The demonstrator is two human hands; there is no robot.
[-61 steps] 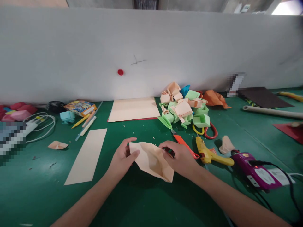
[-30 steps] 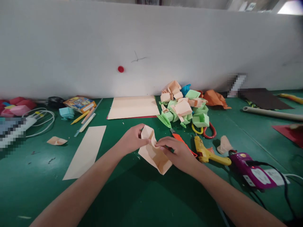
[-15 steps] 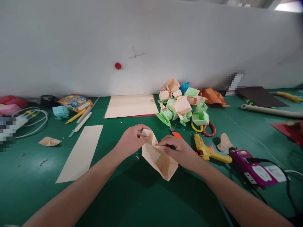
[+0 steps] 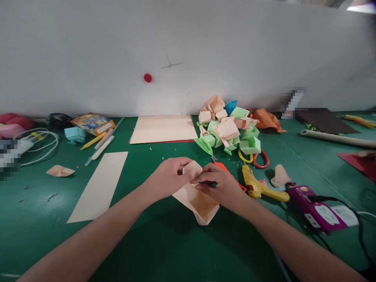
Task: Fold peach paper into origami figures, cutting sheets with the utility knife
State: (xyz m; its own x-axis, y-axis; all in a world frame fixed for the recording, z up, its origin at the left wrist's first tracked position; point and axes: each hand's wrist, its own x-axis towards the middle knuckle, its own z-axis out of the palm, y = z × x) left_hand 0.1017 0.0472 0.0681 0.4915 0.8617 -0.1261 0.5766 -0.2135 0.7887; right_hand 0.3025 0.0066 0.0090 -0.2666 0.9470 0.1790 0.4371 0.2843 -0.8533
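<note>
- The left hand (image 4: 170,176) and the right hand (image 4: 220,186) met fingertip to fingertip over the desk (image 4: 164,243). Each grip was pressed together on the upper corner of the folded peach paper (image 4: 201,203).
- The paper hung from the two grips back toward the person. Its long axis slanted from the pinch down and to the right, and its pointed lower end lay under the heel of the right hand.
- The right hand lay over more of the paper and was the nearer to its body; the left hand touched only the top edge.
- Whether the lower tip rested on the desk or hung just above it could not be told.
- The fold inside the pinch was hidden by the overlapping fingers.
- Just beyond the right grip lay an orange cutter (image 4: 221,166), mostly hidden behind the knuckles.
- To the right of that grip, near it, lay a yellow glue gun (image 4: 258,187). A purple tool (image 4: 314,207) with a cord lay further out.
- Beyond both grips, well apart, sat a heap of folded paper pieces (image 4: 229,131). Scissors (image 4: 260,159) were partly tucked under its near edge.
- Well to the left of the left grip a long peach strip (image 4: 100,184) lay flat.
</note>
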